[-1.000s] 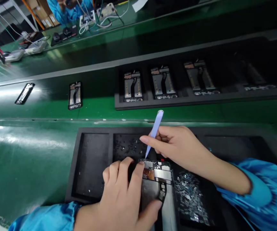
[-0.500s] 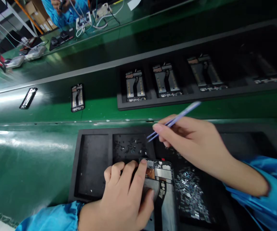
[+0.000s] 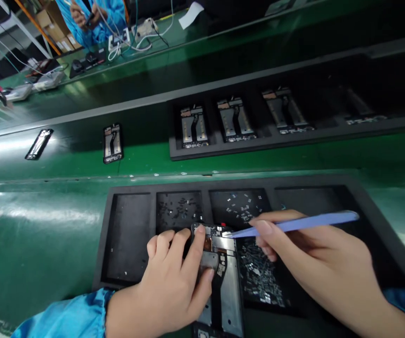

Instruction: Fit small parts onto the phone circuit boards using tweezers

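Your left hand (image 3: 174, 277), spread, index fingertip and thumb apart on the open phone (image 3: 232, 300), which lies just right of the palm; hold it with steady, flat contact so that the frame neither slides nor turns, and leave the fingertip clear of the working spot. Just right of that fingertip, the points of the tweezers (image 3: 304, 223) at the phone's upper end; a low, light approach should best spare whatever lies beside them. Your right hand (image 3: 329, 267), thumb and index finger pinching the tweezers; move from the fingers, the wrist quiet. On the near side of these fingertips, loose small parts (image 3: 263, 277) in the black tray (image 3: 309, 182); avoid brushing them.

Hard to make out: the phone's left side, covered by your left hand; its near end, cut off below; whether the tweezer points touch the phone or grip a part, too fine to tell; the tray's floor behind and beyond your right hand, dark; your right sleeve (image 3: 404, 305), mostly out of view.
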Action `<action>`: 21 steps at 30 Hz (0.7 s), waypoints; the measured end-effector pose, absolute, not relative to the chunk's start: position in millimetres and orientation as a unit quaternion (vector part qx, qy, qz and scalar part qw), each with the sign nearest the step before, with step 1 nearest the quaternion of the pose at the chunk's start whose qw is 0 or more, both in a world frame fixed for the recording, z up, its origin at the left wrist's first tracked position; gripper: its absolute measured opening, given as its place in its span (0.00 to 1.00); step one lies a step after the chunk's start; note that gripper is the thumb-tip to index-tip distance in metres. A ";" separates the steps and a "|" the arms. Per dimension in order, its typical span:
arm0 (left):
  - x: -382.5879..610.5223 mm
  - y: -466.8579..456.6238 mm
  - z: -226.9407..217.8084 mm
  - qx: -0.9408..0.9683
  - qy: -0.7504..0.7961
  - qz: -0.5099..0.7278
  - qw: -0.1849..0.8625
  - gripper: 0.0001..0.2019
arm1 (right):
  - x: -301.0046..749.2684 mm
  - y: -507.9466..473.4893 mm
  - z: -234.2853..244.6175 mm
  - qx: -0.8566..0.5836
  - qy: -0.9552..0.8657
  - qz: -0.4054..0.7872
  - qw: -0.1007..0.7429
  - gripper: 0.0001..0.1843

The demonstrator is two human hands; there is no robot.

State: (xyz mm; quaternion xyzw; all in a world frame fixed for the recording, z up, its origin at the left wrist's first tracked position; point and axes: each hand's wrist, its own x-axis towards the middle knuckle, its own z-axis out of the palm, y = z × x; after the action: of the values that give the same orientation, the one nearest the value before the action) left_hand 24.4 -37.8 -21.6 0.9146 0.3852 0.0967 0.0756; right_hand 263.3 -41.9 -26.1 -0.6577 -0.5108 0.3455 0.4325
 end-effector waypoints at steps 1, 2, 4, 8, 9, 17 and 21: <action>24.3 -38.3 -21.8 0.914 0.385 0.104 0.072 0.26 | 261.0 -41.3 -28.2 -0.660 -0.494 0.362 0.435 0.20; 24.4 -38.7 -22.1 0.914 0.385 0.108 0.070 0.25 | 259.0 -40.0 -29.6 -0.661 -0.478 0.380 0.436 0.20; 24.8 -39.3 -22.6 0.913 0.385 0.111 0.072 0.25 | 255.8 -36.6 -30.6 -0.661 -0.462 0.400 0.436 0.20; 26.1 -39.5 -24.6 0.912 0.385 0.113 0.080 0.26 | 252.3 -30.4 -28.0 -0.650 -0.483 0.413 0.416 0.21; 26.2 -39.4 -25.1 0.912 0.385 0.113 0.083 0.26 | 251.8 -29.2 -27.2 -0.648 -0.484 0.417 0.414 0.21; 25.7 -38.2 -25.8 0.914 0.382 0.102 0.095 0.26 | 252.3 -28.5 -22.8 -0.648 -0.431 0.408 0.476 0.22; 25.9 -37.6 -24.8 0.916 0.378 0.106 0.087 0.26 | 252.7 -30.3 -22.8 -0.665 -0.463 0.371 0.454 0.22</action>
State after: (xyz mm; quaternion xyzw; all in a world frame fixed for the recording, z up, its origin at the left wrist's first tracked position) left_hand 25.9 -37.6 -24.8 0.9157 0.3775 0.1062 0.0874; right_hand 252.7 -30.3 -22.8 -0.6647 -0.4630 0.3708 0.4543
